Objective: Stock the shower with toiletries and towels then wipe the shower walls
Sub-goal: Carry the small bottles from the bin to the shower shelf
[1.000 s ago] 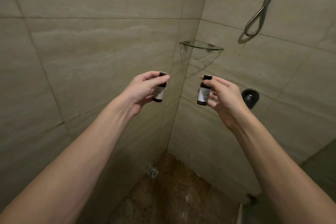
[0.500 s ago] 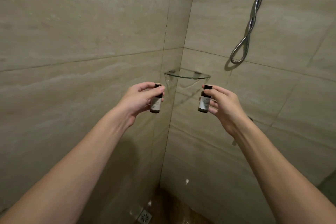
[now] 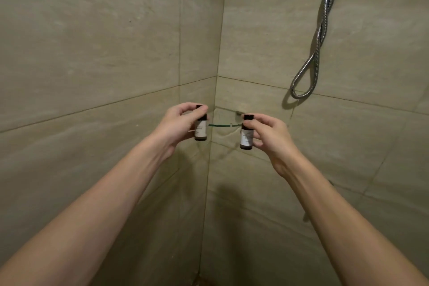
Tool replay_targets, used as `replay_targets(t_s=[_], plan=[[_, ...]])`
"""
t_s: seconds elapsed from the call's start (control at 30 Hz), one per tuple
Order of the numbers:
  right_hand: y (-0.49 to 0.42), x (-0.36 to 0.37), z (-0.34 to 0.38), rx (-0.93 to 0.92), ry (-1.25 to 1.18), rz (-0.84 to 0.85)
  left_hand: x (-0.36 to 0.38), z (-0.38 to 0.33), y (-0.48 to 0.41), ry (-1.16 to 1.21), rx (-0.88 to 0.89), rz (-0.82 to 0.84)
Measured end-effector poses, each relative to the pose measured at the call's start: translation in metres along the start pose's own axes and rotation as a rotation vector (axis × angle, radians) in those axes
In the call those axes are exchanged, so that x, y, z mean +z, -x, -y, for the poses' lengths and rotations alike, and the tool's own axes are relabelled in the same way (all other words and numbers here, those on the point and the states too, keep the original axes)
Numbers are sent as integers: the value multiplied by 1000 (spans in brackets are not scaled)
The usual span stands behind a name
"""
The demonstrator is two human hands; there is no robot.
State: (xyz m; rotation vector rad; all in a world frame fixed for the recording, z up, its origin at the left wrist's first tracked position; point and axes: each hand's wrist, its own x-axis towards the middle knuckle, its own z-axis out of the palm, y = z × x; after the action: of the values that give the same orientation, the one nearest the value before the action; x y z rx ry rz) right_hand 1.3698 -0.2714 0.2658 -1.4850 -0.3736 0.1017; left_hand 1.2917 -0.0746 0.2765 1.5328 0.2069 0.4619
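Note:
My left hand (image 3: 178, 123) pinches a small dark toiletry bottle (image 3: 201, 128) with a pale label and black cap, held upright. My right hand (image 3: 267, 133) grips a second, matching bottle (image 3: 246, 137), also upright. Both bottles hang in front of the glass corner shelf (image 3: 221, 125), whose green edge shows between them at about their mid height. The bottles are a little apart from the shelf edge, one at each end of it. Nothing is visible on the shelf.
Beige tiled shower walls (image 3: 92, 53) meet in a corner straight ahead. A looped metal shower hose (image 3: 311, 62) hangs on the right wall above my right hand. A metal shelf bracket (image 3: 238, 113) shows behind the right bottle.
The view has tilted up, so the floor and drain are out of sight. Both hands with their bottles have moved closer to the corner shelf and now sit level with its edge.

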Motion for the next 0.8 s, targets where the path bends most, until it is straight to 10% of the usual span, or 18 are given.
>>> replay_targets(t_s=[0.8], plan=[[-254,8,-62,-72,233,99,75,65,-233,-355,86,-92]])
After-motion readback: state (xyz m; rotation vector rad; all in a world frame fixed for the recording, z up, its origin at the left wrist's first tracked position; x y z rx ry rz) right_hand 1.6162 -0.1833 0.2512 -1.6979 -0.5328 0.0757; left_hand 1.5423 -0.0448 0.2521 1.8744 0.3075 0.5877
